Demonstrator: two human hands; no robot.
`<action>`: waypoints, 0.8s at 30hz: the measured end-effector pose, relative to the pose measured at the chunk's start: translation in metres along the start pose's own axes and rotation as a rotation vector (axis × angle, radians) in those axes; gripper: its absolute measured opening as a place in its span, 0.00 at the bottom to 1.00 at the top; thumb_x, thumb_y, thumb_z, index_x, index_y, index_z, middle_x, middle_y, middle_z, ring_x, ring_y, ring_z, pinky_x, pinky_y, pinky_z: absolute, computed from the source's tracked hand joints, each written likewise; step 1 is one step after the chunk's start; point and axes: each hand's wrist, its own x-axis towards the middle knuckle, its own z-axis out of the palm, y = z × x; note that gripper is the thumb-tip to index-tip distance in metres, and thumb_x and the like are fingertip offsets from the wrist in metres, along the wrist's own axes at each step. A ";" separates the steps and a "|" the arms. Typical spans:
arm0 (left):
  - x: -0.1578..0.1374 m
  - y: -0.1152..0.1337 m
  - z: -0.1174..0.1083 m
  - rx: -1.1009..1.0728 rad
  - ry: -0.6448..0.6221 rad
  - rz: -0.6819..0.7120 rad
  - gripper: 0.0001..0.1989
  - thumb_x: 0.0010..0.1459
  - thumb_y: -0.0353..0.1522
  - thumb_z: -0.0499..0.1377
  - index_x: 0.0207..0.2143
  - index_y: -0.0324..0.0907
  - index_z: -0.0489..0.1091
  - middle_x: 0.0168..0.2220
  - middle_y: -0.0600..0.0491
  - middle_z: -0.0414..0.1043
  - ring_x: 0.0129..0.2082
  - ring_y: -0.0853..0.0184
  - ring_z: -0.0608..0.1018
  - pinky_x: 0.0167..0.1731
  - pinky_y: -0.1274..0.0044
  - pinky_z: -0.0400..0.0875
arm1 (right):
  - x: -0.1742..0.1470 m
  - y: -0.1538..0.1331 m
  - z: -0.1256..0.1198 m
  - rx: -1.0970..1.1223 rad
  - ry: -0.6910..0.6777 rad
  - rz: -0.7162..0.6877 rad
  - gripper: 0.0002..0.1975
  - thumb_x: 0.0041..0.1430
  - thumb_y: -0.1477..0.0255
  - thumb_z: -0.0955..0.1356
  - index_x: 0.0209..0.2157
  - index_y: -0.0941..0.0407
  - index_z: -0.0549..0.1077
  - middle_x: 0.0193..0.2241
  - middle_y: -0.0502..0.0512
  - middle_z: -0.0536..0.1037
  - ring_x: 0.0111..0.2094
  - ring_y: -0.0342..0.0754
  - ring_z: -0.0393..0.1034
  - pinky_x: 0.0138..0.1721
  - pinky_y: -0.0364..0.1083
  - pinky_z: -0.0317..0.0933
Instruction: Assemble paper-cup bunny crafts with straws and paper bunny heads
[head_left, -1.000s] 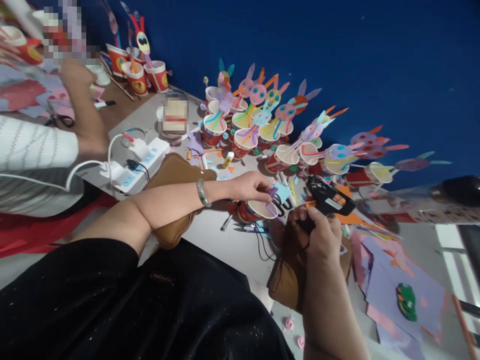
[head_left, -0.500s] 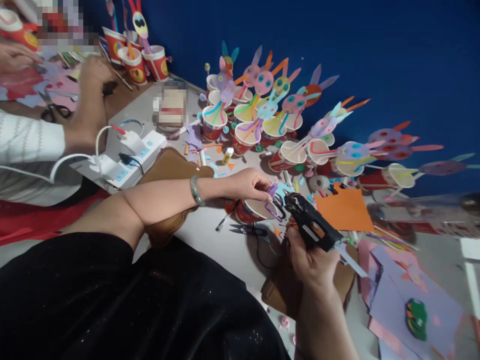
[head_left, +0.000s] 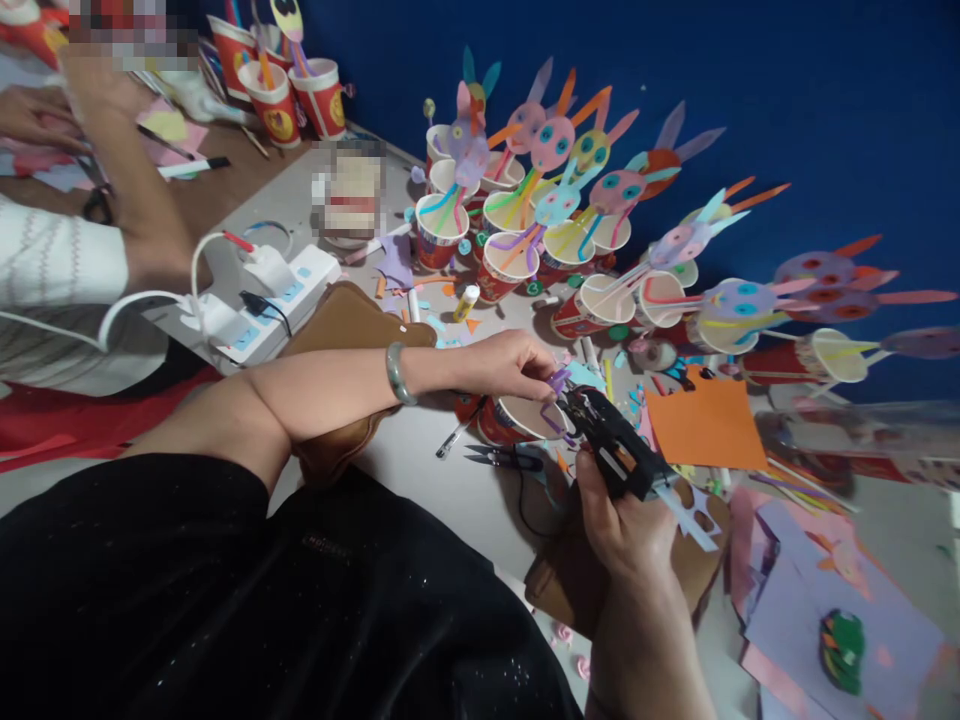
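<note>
A matte, deep blue wall [head_left: 750, 80] rises behind a pale, smooth tabletop [head_left: 420, 470] strewn with paper scraps. The red paper cup [head_left: 495, 425], the landmark here, stands near the table's front edge, its printed side glossy and its round mouth showing a white inside. Over its right rim is a thin purple strip [head_left: 557, 424], bent into a narrow loop.

The left hand [head_left: 517, 362], just above the cup, is nearly closed, thumb and fingertips pinching the strip's upper end. The right hand [head_left: 634, 520], to the right of the cup, is wrapped round a black plastic glue gun [head_left: 619, 450]; its nozzle points at the strip, though whether they touch cannot be told.

In front of the cup lie slim dark metal snips [head_left: 506, 459]; to its right, a flat orange sheet [head_left: 706, 425] with straight edges. A soft brown cushion [head_left: 341, 340] lies to its left, beneath the forearm with a smooth green bangle [head_left: 400, 375]. Beyond the cup stand more cups [head_left: 510, 265] bearing oval, long-eared paper heads [head_left: 556, 204].
</note>
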 end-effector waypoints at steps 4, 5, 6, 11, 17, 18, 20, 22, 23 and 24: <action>0.000 0.001 0.000 -0.013 -0.009 -0.001 0.16 0.52 0.32 0.63 0.17 0.41 0.60 0.18 0.61 0.55 0.23 0.75 0.58 0.27 0.77 0.51 | 0.001 0.000 0.002 0.010 0.019 0.011 0.15 0.69 0.58 0.65 0.38 0.54 0.77 0.30 0.59 0.79 0.33 0.56 0.75 0.34 0.52 0.68; 0.000 0.001 0.000 -0.014 -0.010 -0.002 0.16 0.52 0.31 0.63 0.17 0.41 0.60 0.18 0.61 0.55 0.23 0.76 0.58 0.27 0.77 0.51 | 0.001 0.000 0.002 0.005 0.020 0.014 0.15 0.69 0.57 0.65 0.37 0.54 0.76 0.30 0.58 0.79 0.32 0.56 0.75 0.33 0.52 0.68; 0.000 0.001 0.000 -0.014 -0.013 -0.003 0.17 0.52 0.31 0.63 0.17 0.41 0.59 0.18 0.61 0.55 0.23 0.76 0.58 0.27 0.77 0.51 | 0.001 0.001 0.003 0.002 0.017 0.016 0.15 0.69 0.57 0.65 0.37 0.54 0.76 0.30 0.58 0.79 0.32 0.56 0.75 0.33 0.52 0.68; 0.000 0.000 0.000 -0.010 -0.009 0.000 0.17 0.53 0.32 0.63 0.17 0.41 0.59 0.19 0.62 0.54 0.23 0.76 0.58 0.27 0.77 0.50 | 0.001 0.001 0.003 -0.003 0.004 0.010 0.17 0.70 0.56 0.64 0.36 0.53 0.75 0.28 0.58 0.79 0.31 0.55 0.75 0.32 0.51 0.67; 0.000 -0.003 -0.001 -0.017 -0.012 0.011 0.17 0.53 0.31 0.63 0.17 0.41 0.61 0.19 0.62 0.55 0.23 0.76 0.58 0.28 0.77 0.51 | 0.001 0.000 0.004 -0.024 0.023 -0.022 0.15 0.70 0.58 0.65 0.37 0.53 0.75 0.29 0.58 0.79 0.31 0.56 0.76 0.32 0.51 0.67; 0.000 -0.003 -0.001 -0.019 -0.016 0.014 0.16 0.54 0.31 0.63 0.18 0.40 0.61 0.19 0.61 0.56 0.23 0.76 0.58 0.28 0.77 0.51 | 0.001 0.000 0.004 -0.035 0.026 -0.032 0.15 0.70 0.58 0.65 0.37 0.54 0.75 0.29 0.58 0.79 0.31 0.56 0.76 0.32 0.51 0.67; 0.000 -0.005 -0.001 -0.023 -0.018 0.022 0.16 0.54 0.31 0.63 0.18 0.41 0.61 0.19 0.61 0.56 0.23 0.76 0.58 0.27 0.77 0.51 | 0.001 0.000 0.004 -0.055 0.027 -0.030 0.14 0.69 0.58 0.65 0.36 0.53 0.75 0.29 0.58 0.79 0.31 0.56 0.76 0.31 0.51 0.67; 0.001 -0.005 -0.001 -0.025 -0.012 0.022 0.17 0.54 0.32 0.64 0.18 0.41 0.61 0.19 0.62 0.55 0.23 0.76 0.58 0.27 0.76 0.51 | 0.000 0.000 0.003 -0.058 0.019 -0.017 0.14 0.69 0.59 0.65 0.35 0.53 0.74 0.28 0.57 0.79 0.30 0.55 0.75 0.30 0.50 0.66; 0.001 -0.005 -0.001 -0.024 -0.008 0.017 0.17 0.54 0.32 0.64 0.17 0.41 0.60 0.19 0.62 0.54 0.23 0.76 0.57 0.27 0.76 0.50 | 0.000 -0.001 0.002 -0.057 0.014 -0.014 0.14 0.69 0.59 0.65 0.35 0.53 0.74 0.27 0.56 0.78 0.29 0.54 0.75 0.30 0.50 0.66; 0.001 -0.005 -0.001 -0.021 -0.006 0.010 0.18 0.54 0.33 0.64 0.17 0.41 0.60 0.19 0.62 0.54 0.23 0.76 0.57 0.27 0.76 0.50 | 0.000 -0.001 0.001 -0.056 0.009 -0.019 0.14 0.69 0.59 0.65 0.35 0.52 0.73 0.27 0.55 0.78 0.29 0.54 0.75 0.29 0.50 0.65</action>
